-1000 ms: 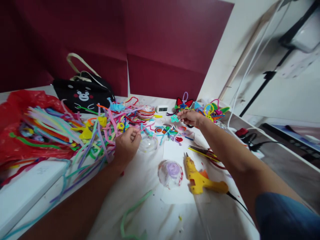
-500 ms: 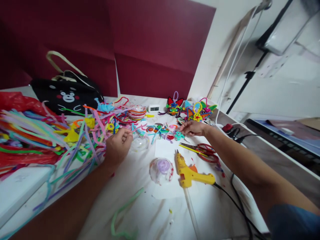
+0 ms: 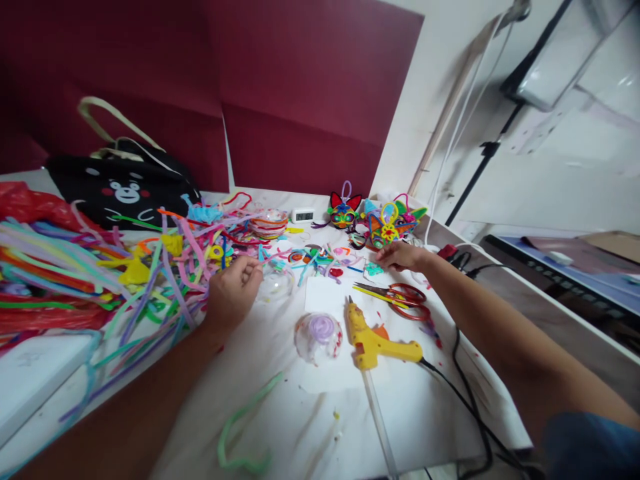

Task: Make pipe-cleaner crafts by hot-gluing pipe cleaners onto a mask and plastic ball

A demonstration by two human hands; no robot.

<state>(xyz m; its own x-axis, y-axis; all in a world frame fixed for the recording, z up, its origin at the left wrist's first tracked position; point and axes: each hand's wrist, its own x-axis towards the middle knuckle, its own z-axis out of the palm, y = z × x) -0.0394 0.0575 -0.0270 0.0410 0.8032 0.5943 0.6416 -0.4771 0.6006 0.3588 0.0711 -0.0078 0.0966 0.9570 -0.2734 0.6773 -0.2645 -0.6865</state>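
Backdrop: dark red sheeting (image 3: 310, 93) is stood behind a white tabletop (image 3: 300, 437) strewn with craft pieces.
Far left: a crumpled red plastic bag (image 3: 23, 200) is overlain by fuzzy stems (image 3: 60, 243); nearer, a white box (image 3: 35, 383) bears a faint mark that cannot be read.
Black bag: a bear-like face is shown on the black bag (image 3: 125, 200); no lettering can be made out.
Left hand: the left hand (image 3: 234, 290) is held beside the stem heap, its fingers curled close together; whether the pink strip (image 3: 277, 256) at their tips is pinched cannot be told.
Centre: a small digital clock (image 3: 303, 215) is set at the back, its digits too small to read; nearer, a clear dome (image 3: 310, 353) is topped by a lilac coil (image 3: 321, 328).
Glue gun: the yellow glue gun (image 3: 367, 343) is laid on its side right of the dome; no brand is legible.
Teal piece: the looped teal piece (image 3: 373, 269) is placed low over the tabletop, behind the scissors (image 3: 391, 295). It is judged light, soft and easily bent, best taken lightly by one outer loop.
Right hand: the right hand (image 3: 403, 257) is brought to its right edge, fingers narrow; whether it is gripped or merely touched cannot be told.
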